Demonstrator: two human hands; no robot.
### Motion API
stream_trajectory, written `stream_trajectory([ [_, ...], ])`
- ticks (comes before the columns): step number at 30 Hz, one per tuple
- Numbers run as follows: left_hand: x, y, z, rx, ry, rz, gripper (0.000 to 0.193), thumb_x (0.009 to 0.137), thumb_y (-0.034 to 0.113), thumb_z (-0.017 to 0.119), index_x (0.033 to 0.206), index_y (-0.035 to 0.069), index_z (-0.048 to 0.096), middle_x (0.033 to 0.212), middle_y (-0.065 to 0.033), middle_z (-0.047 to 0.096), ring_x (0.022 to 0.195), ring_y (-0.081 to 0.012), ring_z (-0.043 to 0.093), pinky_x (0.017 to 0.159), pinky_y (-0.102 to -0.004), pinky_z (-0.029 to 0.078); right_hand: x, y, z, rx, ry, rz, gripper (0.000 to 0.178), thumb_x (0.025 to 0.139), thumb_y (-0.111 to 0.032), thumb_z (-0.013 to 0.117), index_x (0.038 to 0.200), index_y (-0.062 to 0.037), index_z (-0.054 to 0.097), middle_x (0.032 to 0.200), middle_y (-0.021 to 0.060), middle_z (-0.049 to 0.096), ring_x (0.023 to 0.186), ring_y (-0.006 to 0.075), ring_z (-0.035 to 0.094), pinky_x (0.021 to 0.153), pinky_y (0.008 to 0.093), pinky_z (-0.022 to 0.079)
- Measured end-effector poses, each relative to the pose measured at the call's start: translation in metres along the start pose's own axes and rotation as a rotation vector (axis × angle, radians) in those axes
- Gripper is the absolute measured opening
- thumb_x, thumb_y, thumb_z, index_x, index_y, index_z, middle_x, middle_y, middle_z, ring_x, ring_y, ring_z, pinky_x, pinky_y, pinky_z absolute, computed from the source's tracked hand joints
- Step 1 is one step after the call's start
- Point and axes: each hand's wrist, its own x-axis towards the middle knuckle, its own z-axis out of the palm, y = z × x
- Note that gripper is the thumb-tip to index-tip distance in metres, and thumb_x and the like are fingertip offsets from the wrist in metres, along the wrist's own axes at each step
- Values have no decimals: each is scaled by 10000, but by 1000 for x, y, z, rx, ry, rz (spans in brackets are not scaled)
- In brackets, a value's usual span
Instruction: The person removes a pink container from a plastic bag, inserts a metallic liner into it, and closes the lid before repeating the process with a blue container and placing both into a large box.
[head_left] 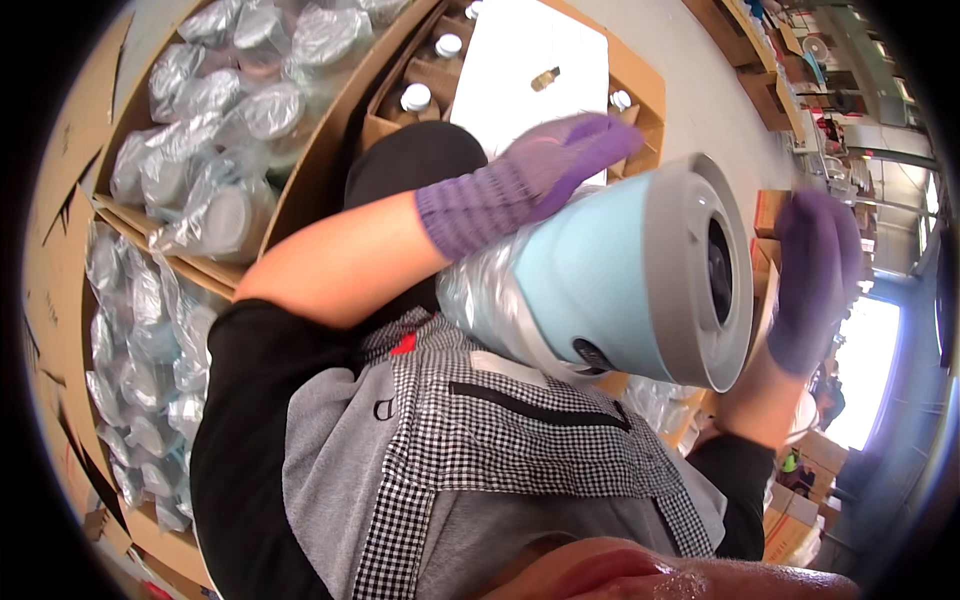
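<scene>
A light blue tapered appliance (590,265) leans over my lap, its wide grey end facing up and to the right. That end has a dark round recess in it, and a small dark oval sits on the blue side. Clear plastic wrap gathers round its narrower lower part. My left hand (570,165), in a purple knit glove, lies along the upper side and holds the appliance, fingers stretched and close together. Off to the right, clear of the appliance, my right hand (815,265) is raised in a matching glove. Motion smears its fingers.
Open cartons at the left hold several plastic-wrapped grey items (225,215). Ahead stands a carton (640,75) of white-capped bottles (416,97), with a white board (530,60) and a tiny brownish object (545,79) on top. More boxes (795,525) stand at the right.
</scene>
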Motion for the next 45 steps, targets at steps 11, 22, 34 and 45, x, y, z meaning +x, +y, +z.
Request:
stream_trajectory([
  [11,43,90,9,256,-156,727,309,699,399,843,783,119,743,752,-44,678,780,-251,646,832,-413,482,121,224,241,-552,-335,246,203,994,-185,627,1085,-6,646,929,66,662,803,144,623,718,296,524],
  [22,64,64,-26,389,-113,243,359,922,236,505,906,-56,714,989,-175,701,989,-274,647,1004,-410,462,74,178,111,813,144,-124,149,1074,-166,500,1123,-41,564,947,85,682,918,195,675,890,345,551],
  [34,72,37,-15,606,-133,771,286,1077,127,377,1014,-25,611,923,-174,685,865,-299,670,899,-428,533,-78,95,81,15,114,-233,305,1013,-294,599,1038,-4,692,812,152,680,721,266,680,695,351,553],
  [45,68,36,-14,420,-51,506,267,1042,172,478,973,-13,657,925,-147,694,886,-260,657,893,-374,511,-78,57,84,55,-32,-198,274,974,-279,662,883,-22,685,673,84,619,597,206,622,586,329,506],
])
